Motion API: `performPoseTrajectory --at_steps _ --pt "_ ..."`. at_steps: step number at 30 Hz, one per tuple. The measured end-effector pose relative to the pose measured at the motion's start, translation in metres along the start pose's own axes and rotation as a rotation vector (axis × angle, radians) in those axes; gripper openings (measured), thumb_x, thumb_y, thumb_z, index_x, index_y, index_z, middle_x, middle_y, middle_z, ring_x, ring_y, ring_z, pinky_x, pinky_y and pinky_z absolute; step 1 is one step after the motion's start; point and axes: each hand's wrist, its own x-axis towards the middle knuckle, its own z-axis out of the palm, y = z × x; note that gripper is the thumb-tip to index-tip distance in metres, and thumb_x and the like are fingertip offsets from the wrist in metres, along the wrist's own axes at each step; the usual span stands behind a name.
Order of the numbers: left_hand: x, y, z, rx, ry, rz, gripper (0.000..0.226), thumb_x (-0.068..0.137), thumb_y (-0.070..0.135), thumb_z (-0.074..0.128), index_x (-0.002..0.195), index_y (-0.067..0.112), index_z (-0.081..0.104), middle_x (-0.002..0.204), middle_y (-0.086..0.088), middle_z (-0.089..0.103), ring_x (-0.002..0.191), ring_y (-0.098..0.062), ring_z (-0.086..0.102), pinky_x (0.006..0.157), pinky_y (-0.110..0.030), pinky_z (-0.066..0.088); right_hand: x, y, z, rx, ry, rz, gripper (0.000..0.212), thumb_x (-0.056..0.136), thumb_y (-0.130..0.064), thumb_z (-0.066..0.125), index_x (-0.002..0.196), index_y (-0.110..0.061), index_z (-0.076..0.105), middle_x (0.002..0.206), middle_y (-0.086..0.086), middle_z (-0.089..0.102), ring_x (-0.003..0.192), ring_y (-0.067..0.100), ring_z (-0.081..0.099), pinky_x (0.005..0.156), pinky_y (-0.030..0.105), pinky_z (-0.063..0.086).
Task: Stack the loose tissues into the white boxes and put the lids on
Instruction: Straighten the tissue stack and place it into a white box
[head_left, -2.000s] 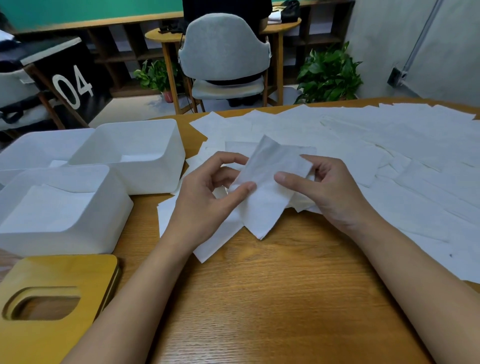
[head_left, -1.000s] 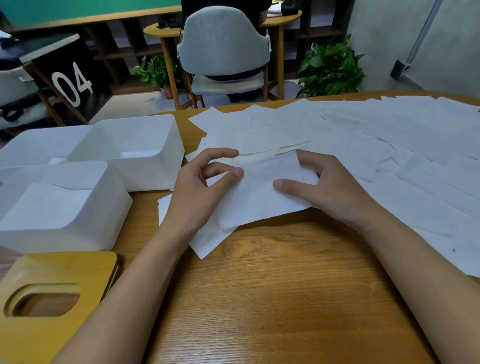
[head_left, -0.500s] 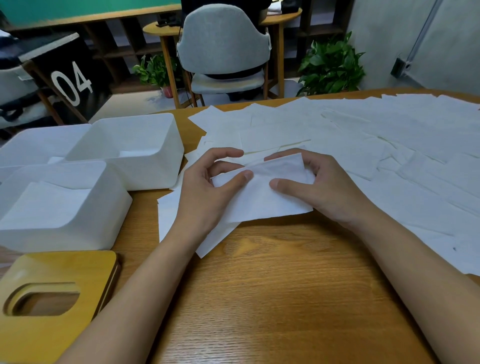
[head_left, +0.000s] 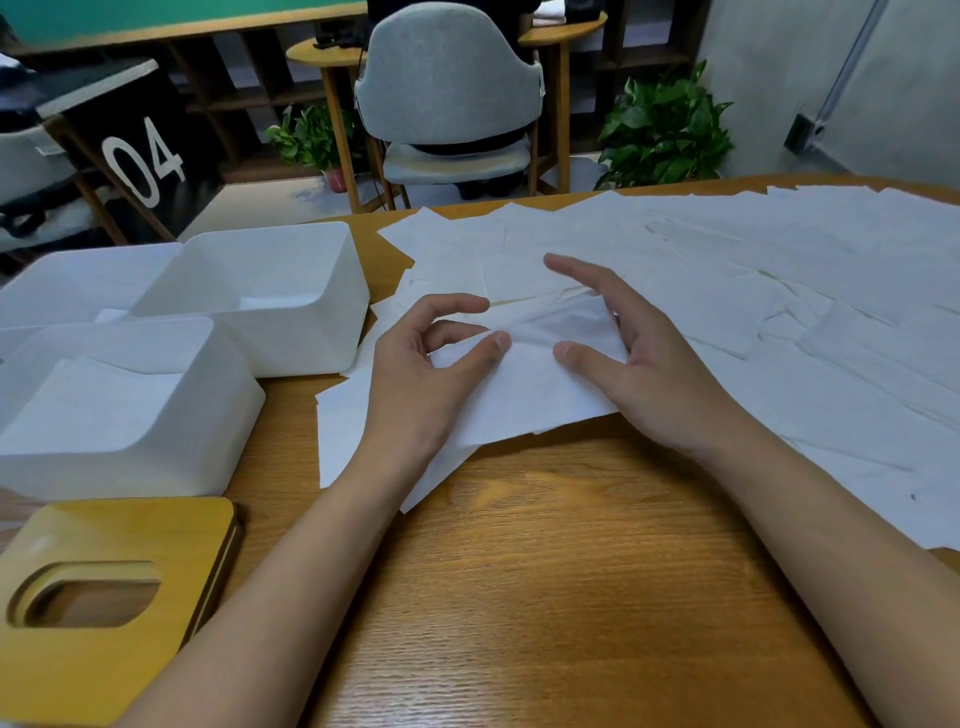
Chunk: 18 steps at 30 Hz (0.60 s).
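Wooden worktop (head_left: 519, 597) fills the view, and its right half is buried under loose tissues (head_left: 753, 291) that overlap and run off the right edge. On the left sits the near white box (head_left: 156, 452) with tissues lying flat inside. The far white box (head_left: 317, 332) is behind it, its floor hard to make out. A third box (head_left: 62, 280) is cut off at the frame's edge. The wooden lid (head_left: 119, 535) with an oval slot lies at the bottom-left corner, partly out of shot. At centre one tissue (head_left: 530, 400) is slightly raised off the pile. The left hand (head_left: 415, 389) has a narrow grip, thumb on top pinching its corner, with its lower fingers hidden beneath. The right hand (head_left: 654, 379) has a wide grip, fingers spread straight, thumb resting on the sheet.
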Motion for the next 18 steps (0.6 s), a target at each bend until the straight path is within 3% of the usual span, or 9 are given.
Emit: performPoseTrajectory --at_steps 3,5,7,10,14,16,18 --pt "0.001 -0.003 0.0 0.072 0.027 0.05 0.026 0.092 0.027 0.081 0.117 0.028 0.071 0.107 0.011 0.075 0.104 -0.005 0.068 0.086 -0.03 0.052 0.001 0.002 -0.002 0.09 0.023 -0.045 0.065 0.105 -0.014 0.06 0.156 -0.047 0.035 0.159 -0.029 0.037 0.149 0.006 0.038 0.123 0.052 0.035" --pt "0.001 0.0 -0.002 0.097 0.005 0.047 0.031 0.094 0.031 0.078 0.123 0.031 0.068 0.121 0.018 0.069 0.113 -0.001 0.064 0.088 -0.023 0.052 0.001 0.001 -0.004 0.168 0.045 -0.075 0.064 0.106 -0.011 0.058 0.156 -0.044 0.035 0.159 -0.021 0.041 0.143 0.012 0.047 0.116 0.05 0.044" --pt "0.001 0.004 -0.003 0.088 -0.07 0.011 0.037 0.095 0.037 0.076 0.13 0.037 0.064 0.125 0.021 0.067 0.114 0.003 0.063 0.089 -0.019 0.054 0.001 -0.001 -0.006 0.265 0.055 -0.071 0.06 0.107 -0.007 0.056 0.152 -0.042 0.038 0.152 -0.01 0.051 0.124 0.014 0.063 0.096 0.038 0.058" --pt "-0.003 0.01 -0.006 -0.005 -0.117 -0.009 0.041 0.096 0.027 0.075 0.135 0.036 0.063 0.112 0.019 0.07 0.1 -0.002 0.07 0.074 -0.019 0.057 -0.001 -0.004 -0.01 0.35 0.049 -0.02 0.049 0.104 -0.006 0.059 0.141 -0.035 0.047 0.131 -0.002 0.064 0.091 0.012 0.071 0.068 0.025 0.056" --pt "-0.001 0.008 -0.012 -0.042 -0.085 0.045 0.046 0.094 0.017 0.079 0.134 0.03 0.061 0.095 0.005 0.077 0.081 -0.013 0.076 0.064 -0.023 0.057 0.0 0.003 -0.011 0.162 0.0 -0.067 0.026 0.094 0.001 0.071 0.106 -0.021 0.078 0.102 -0.015 0.075 0.095 0.002 0.068 0.08 0.015 0.048" --pt "0.003 0.002 -0.019 0.116 -0.064 0.139 0.041 0.096 0.02 0.078 0.132 0.03 0.061 0.083 0.007 0.07 0.076 -0.008 0.067 0.067 -0.02 0.052 0.001 0.009 -0.007 0.071 0.0 -0.009 0.029 0.094 0.001 0.069 0.098 -0.025 0.083 0.1 -0.019 0.077 0.101 -0.003 0.068 0.086 0.013 0.045" --pt "0.007 -0.006 -0.029 0.385 -0.049 0.221 0.034 0.097 0.02 0.074 0.128 0.029 0.063 0.092 0.011 0.069 0.09 -0.005 0.066 0.078 -0.023 0.054 0.004 0.016 -0.005 0.014 0.056 0.037 0.033 0.095 -0.002 0.067 0.1 -0.031 0.083 0.108 -0.02 0.077 0.112 -0.003 0.066 0.097 0.022 0.048"
